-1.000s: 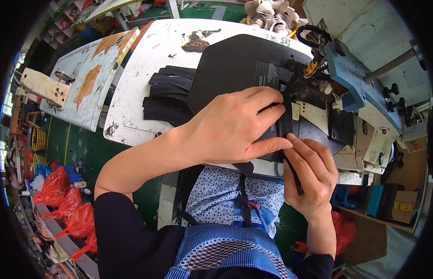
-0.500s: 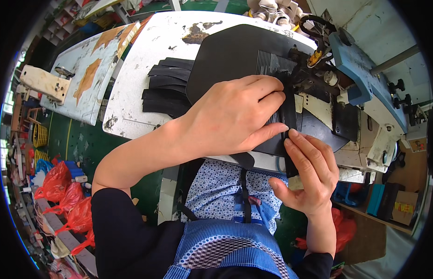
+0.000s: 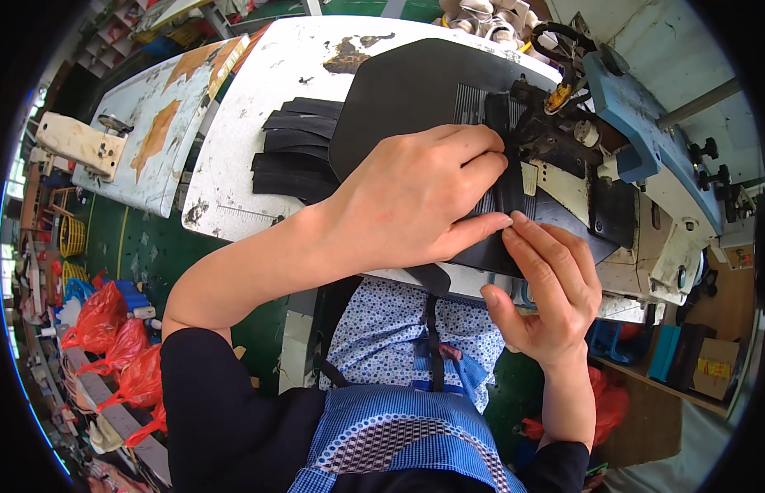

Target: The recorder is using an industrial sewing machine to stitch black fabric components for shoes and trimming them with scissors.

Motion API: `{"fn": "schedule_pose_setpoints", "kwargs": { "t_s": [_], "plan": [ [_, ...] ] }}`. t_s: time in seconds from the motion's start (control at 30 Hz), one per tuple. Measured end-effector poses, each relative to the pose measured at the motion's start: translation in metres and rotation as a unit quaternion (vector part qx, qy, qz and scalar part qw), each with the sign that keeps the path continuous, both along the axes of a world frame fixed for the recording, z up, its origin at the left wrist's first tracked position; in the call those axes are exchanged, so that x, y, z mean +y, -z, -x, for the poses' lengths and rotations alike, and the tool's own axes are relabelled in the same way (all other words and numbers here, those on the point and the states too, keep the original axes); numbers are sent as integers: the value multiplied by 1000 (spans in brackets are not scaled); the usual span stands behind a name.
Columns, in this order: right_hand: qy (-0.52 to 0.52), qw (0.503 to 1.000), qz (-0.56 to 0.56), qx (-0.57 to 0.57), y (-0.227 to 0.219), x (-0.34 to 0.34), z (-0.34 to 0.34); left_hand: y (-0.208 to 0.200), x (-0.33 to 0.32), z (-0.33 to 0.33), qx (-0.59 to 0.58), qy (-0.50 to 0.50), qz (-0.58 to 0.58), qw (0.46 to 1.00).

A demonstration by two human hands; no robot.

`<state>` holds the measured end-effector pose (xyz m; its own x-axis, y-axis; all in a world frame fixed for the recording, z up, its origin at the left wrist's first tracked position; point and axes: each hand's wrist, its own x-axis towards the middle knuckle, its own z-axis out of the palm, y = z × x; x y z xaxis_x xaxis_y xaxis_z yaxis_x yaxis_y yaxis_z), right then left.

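As two bare hands meet at a black, narrow strip of flexible material (image 3: 509,179), machinery and stock hem in the work in the head view. Lying lengthwise over a black, many-sided flat plate (image 3: 399,99), the strip runs beside the dark metal fittings of a blue and cream machine (image 3: 633,123) that closes off the right side. The left grip (image 3: 440,189) reaches across the plate, fingers bent against the strip's left edge and thumb extended toward its near end; whether it pinches the material cannot be told, for the hand hides its underside and part of the plate. Opposite, the right grip (image 3: 551,279) stands open, thumb well apart from the fingers and nothing visible between them, fingertips at the left thumb.

Left of the plate, a row of overlapping, curved black strips (image 3: 296,152) rests on a scuffed white counter (image 3: 243,177). Beige, soft-looking pieces (image 3: 485,25) are heaped beyond its far edge. Farther left, a cream machine arm (image 3: 82,148) stands over a second worn surface, with red plastic bags (image 3: 128,353) bunched below. At the right, an open brown cardboard box (image 3: 713,370) sits near a turquoise box (image 3: 660,353).
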<state>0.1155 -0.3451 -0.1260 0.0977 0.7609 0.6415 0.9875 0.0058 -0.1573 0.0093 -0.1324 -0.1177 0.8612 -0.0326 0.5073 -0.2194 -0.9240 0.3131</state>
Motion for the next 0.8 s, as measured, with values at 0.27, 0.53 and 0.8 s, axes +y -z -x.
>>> {"fn": "schedule_pose_setpoints", "kwargs": {
  "t_s": [0.27,0.53,0.8],
  "plan": [
    [2,1000,-10,7,2,5,-5,-1,2,-4,0,-6,3,1000],
    [8,1000,-11,9,2,12,-8,-2,8,-9,0,-14,0,1000],
    [11,1000,1,5,-1,21,-11,0,22,-19,-9,-10,7,1000]
  ]
}}
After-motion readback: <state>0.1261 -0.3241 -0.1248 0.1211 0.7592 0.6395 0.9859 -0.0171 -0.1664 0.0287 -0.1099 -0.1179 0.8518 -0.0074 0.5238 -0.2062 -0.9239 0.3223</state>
